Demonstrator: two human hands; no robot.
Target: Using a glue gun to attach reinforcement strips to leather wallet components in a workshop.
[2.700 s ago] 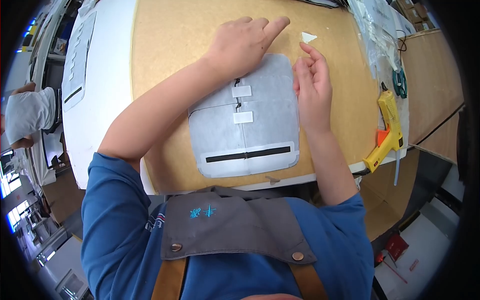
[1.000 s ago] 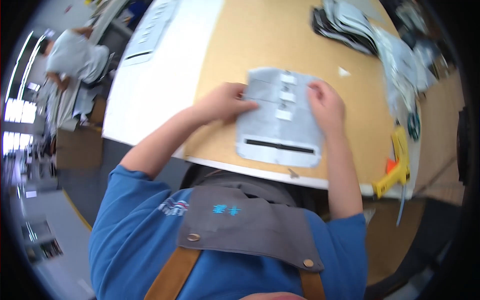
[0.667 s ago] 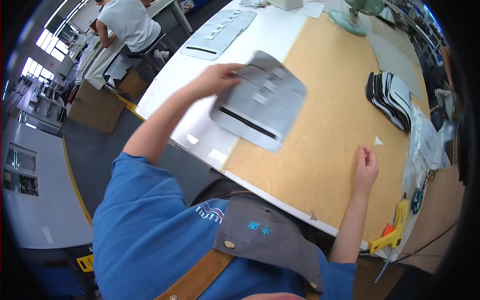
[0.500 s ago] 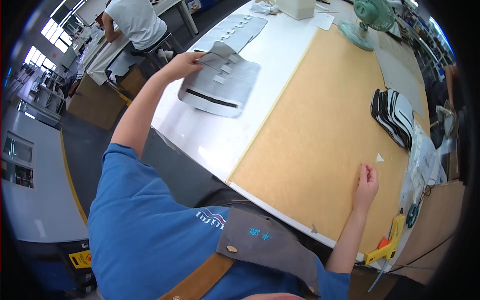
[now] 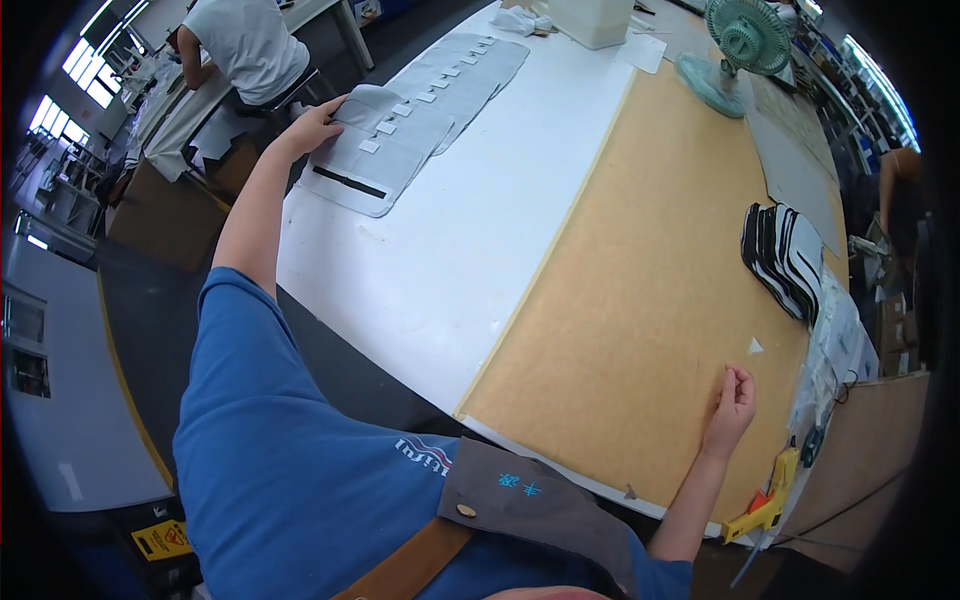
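At the far left edge of the white table, my left hand (image 5: 318, 128) grips the edge of a grey fabric panel (image 5: 365, 180). The panel carries a row of small white tabs and a black strip along its near end. It lies partly over other grey panels (image 5: 475, 75) of the same sort, also with white tabs. Over the tan board, my right hand (image 5: 731, 412) has its fingertips pressed together. Whether anything is between them cannot be made out. Just beyond it lies a small white triangle (image 5: 755, 346), apart from the fingers.
A tan board (image 5: 620, 270) covers the table's right part. On its right edge sits a stack of black-and-white padded pieces (image 5: 785, 260). A yellow glue gun (image 5: 765, 505) rests at the near right corner. Farther back stand a green fan (image 5: 735, 50) and a cream container (image 5: 590, 20).
My left hand has moved left with the grey panel, which was raised and now lies flat over the others. My right hand stays at nearly the same place over the board.
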